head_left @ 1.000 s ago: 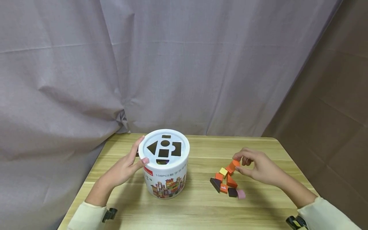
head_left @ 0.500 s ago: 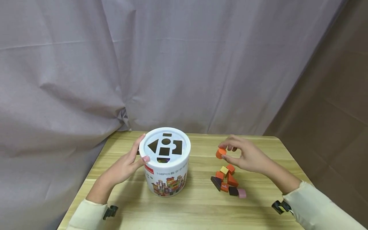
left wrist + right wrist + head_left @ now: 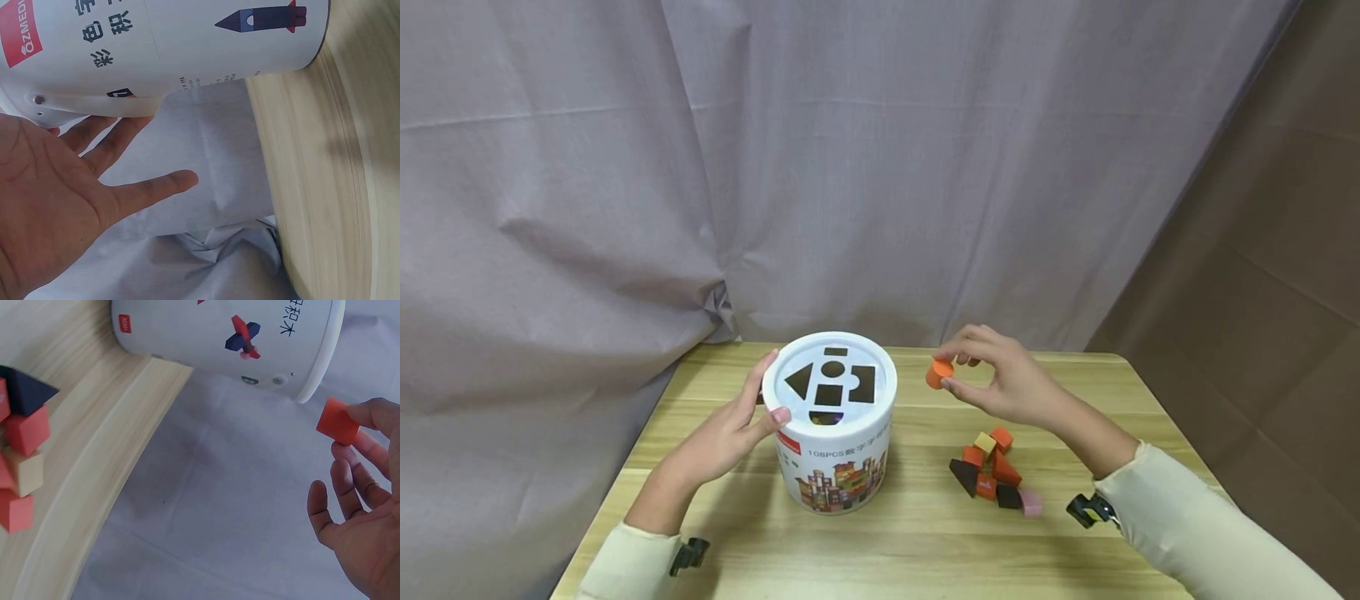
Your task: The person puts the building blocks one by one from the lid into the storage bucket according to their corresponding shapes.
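Observation:
A white printed bucket (image 3: 838,458) stands upright on the table, its white lid (image 3: 859,417) cut with holes of various shapes. At its left rim my left hand (image 3: 722,437) steadies it, thumb over the lid's edge and fingers along the side. In the left wrist view, the left hand (image 3: 50,200) has fingers behind the pale handle (image 3: 103,105) and the little finger extended. My right hand (image 3: 1011,379) pinches an orange cylinder block (image 3: 938,374) between thumb and fingertips, above the table to the right of the bucket. The right wrist view also shows the cylinder block (image 3: 337,422), apart from the bucket.
On the wooden table (image 3: 917,550), right of the bucket, lies a cluster of blocks: orange pieces (image 3: 1004,469), a yellow block (image 3: 985,444), dark blocks (image 3: 964,477) and a pink one (image 3: 1031,502). A grey curtain (image 3: 880,183) hangs behind the table's back edge.
My right hand has lifted the orange cylinder block off the cluster and carried it up and left toward the bucket. The left hand and bucket stay in place.

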The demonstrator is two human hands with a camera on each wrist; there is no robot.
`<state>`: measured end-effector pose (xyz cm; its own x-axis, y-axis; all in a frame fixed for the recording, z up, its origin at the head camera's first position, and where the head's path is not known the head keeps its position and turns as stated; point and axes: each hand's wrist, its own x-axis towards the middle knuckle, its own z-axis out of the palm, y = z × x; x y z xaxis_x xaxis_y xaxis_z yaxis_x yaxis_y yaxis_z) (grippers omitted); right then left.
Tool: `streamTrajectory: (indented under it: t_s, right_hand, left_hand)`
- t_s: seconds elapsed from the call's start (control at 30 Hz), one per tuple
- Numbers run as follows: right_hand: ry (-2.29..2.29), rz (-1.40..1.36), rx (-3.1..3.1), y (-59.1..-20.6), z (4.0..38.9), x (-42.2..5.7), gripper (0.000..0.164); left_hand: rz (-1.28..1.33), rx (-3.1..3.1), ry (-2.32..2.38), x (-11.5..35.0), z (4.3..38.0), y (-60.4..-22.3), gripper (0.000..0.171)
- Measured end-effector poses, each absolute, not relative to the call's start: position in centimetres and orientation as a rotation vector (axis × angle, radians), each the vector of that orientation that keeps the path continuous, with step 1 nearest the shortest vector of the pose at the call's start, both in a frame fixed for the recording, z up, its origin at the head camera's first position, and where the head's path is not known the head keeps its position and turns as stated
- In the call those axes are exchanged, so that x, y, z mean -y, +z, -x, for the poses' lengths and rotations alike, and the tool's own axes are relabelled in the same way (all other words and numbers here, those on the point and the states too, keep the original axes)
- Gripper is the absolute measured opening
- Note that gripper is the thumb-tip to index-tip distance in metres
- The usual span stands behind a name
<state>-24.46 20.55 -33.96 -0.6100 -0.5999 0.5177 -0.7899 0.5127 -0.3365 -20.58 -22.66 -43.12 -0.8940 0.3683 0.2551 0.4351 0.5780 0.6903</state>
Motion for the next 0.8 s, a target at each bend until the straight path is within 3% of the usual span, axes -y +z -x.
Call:
streamTrajectory:
  t_s: [0.8]
  right_hand:
    - [0.921,-1.194,2.421,-33.0,25.7,-16.2,0.031]
  left_hand:
    - [0.694,2.733,-1.230,22.1,20.2,-42.9,0.089]
